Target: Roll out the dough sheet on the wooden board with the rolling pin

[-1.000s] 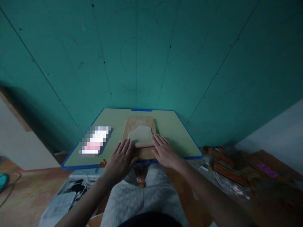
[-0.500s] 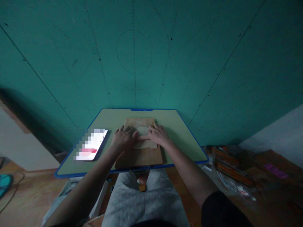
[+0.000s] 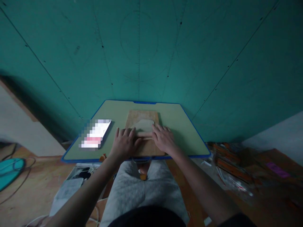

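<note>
Dough (image 3: 144, 125) btwn & just past L hand (image 3: 124, 142) & R hand (image 3: 163, 137), both spread flat on rolling pin (image 3: 144, 134).

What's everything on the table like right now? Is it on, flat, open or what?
Dough: rolled flat
Rolling pin: lying crosswise, under both hands
Wooden board: lying flat
Phone: screen lit
Left hand: open, palm down
Right hand: open, palm down

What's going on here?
The person's left hand and right hand lie flat over opposite ends of a rolling pin. It sits at the near edge of a flat sheet of dough on a wooden board. A lit phone lies left on the table.
</note>
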A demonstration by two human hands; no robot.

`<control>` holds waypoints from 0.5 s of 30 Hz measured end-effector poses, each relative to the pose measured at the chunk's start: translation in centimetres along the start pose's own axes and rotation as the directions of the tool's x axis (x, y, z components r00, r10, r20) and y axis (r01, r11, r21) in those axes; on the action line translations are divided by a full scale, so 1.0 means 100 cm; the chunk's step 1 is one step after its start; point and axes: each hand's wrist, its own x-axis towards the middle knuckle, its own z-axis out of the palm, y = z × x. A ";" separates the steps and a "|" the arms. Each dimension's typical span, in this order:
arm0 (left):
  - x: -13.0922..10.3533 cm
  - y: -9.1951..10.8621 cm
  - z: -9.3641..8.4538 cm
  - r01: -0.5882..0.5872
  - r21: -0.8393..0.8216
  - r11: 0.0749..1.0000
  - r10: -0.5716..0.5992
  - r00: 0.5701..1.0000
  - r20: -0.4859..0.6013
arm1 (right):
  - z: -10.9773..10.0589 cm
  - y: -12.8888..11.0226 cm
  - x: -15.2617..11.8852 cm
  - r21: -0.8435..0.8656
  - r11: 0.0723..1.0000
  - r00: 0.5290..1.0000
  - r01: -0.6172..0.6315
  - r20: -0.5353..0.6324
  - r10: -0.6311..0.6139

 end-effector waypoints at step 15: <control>-0.008 -0.009 0.003 -0.066 -0.058 0.996 0.069 0.996 0.050 | -0.009 0.002 -0.002 0.078 0.996 0.993 0.039 0.105 -0.047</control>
